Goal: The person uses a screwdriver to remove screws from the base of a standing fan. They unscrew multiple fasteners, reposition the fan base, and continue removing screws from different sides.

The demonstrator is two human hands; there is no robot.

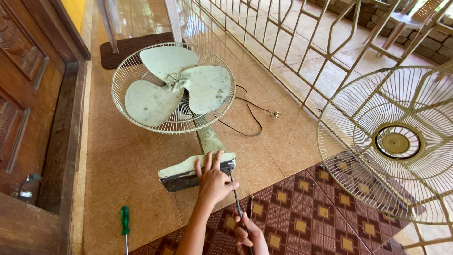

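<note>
A pale green pedestal fan lies on the tiled floor, its three blades [174, 85] bare inside the rear wire guard [123, 71]. The fan's base [181, 174] is tipped on edge toward me. My left hand [212, 182] lies over the base's top edge with fingers spread, holding it. Below it, my right hand [247, 236] grips the handle of a dark screwdriver [236, 196]. The screwdriver's shaft runs up to the underside of the base, beside my left thumb.
The detached front grille [396, 141] stands at the right over a brown patterned mat [306, 212]. A green-handled screwdriver [125, 222] lies on the floor at left, and a thin tool [251, 205] lies beside my hands. The cord and plug [275, 114], wooden door [28, 118] and metal railing [292, 42] surround the spot.
</note>
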